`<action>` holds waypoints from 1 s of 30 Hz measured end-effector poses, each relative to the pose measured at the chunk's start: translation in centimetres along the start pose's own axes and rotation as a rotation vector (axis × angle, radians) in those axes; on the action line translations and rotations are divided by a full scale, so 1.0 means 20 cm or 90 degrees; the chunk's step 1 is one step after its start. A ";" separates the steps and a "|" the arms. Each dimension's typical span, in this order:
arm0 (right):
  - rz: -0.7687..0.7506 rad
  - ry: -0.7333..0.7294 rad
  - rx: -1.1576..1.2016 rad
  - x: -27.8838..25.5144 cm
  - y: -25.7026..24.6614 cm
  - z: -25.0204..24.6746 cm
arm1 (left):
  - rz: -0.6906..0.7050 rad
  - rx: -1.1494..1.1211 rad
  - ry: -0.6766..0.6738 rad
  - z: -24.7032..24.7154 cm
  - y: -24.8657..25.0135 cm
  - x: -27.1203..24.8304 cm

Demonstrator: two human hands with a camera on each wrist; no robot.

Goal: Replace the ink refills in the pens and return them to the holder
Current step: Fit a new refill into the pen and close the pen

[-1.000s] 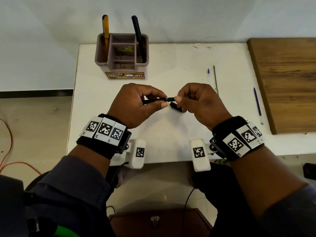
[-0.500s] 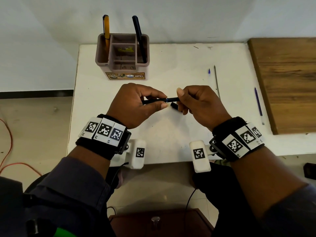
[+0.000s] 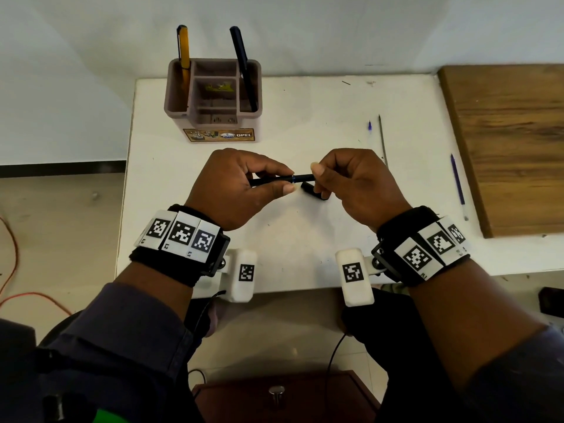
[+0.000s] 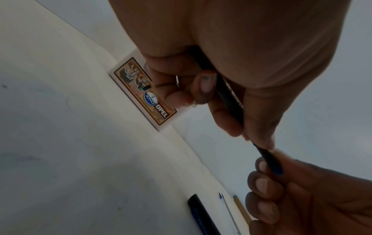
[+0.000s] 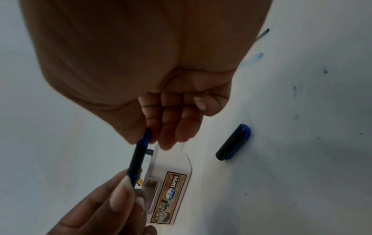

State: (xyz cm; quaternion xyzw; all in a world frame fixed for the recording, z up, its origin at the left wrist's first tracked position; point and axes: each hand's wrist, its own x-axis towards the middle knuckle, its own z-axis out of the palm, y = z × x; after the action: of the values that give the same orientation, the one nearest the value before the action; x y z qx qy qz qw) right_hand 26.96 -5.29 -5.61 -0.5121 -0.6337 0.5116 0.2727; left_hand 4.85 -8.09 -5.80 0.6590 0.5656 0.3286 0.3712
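A black pen (image 3: 283, 179) with blue rings is held level above the white table (image 3: 305, 239). My left hand (image 3: 287, 183) grips its barrel (image 4: 229, 95), with the fingers curled round it. My right hand (image 3: 317, 175) pinches the pen's front section (image 5: 138, 159) between thumb and fingertips. The pen's black and blue cap (image 3: 311, 190) lies on the table just under the right hand's fingers and also shows in the right wrist view (image 5: 233, 141). The brown pen holder (image 3: 213, 99) stands at the back of the table with a yellow pen (image 3: 184, 56) and a black pen (image 3: 242, 65) in it.
Loose refills lie to the right: a clear one with a blue tip (image 3: 370, 126), a thin grey one (image 3: 381, 138) and a blue one (image 3: 457, 184) beside a wooden board (image 3: 512, 141). The table's front edge is under my wrists.
My right hand has shifted a little to the right and its fingers have turned on the pen's front section. More of the pen now shows between the hands. The left hand has stayed put.
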 end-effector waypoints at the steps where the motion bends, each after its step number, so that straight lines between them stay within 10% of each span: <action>1: -0.002 0.004 -0.014 0.00 0.00 0.01 | 0.003 0.000 0.000 0.00 0.00 0.00; 30: 0.014 -0.059 -0.068 0.01 0.04 -0.03 | -0.022 0.025 -0.021 0.01 -0.02 0.00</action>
State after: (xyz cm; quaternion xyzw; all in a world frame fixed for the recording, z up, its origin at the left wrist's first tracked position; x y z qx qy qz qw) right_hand 27.70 -4.97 -6.22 -0.5089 -0.6662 0.5032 0.2095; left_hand 4.76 -8.03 -6.27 0.6616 0.5774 0.2998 0.3729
